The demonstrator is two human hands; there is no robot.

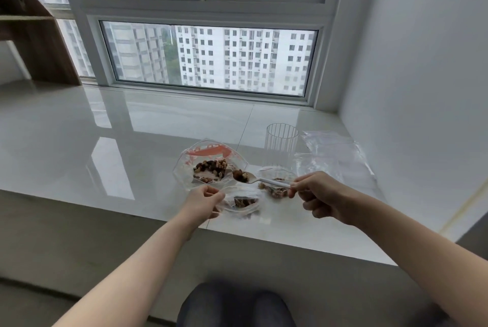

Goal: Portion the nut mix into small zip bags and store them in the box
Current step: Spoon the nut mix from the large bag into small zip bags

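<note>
- Window ledge (132, 141) carries everything; work sits near its front edge, right of centre.
- Spare zip bags (335, 157) lie flat toward the right end, w/ a ribbed clear cup (281, 141) just beside them, prob. within reach for refills.
- Big nut-mix bag (208, 165) lies open behind my hands, mouth up so I can scoop.
- Small zip bag (241, 201) at front edge: my left hand (204, 201) pinches its rim, fingers curled, holding it open.
- Right hand (315, 194) pinches the spoon (260, 180) handle; bowl loaded w/ nuts, between the two bags.
</note>
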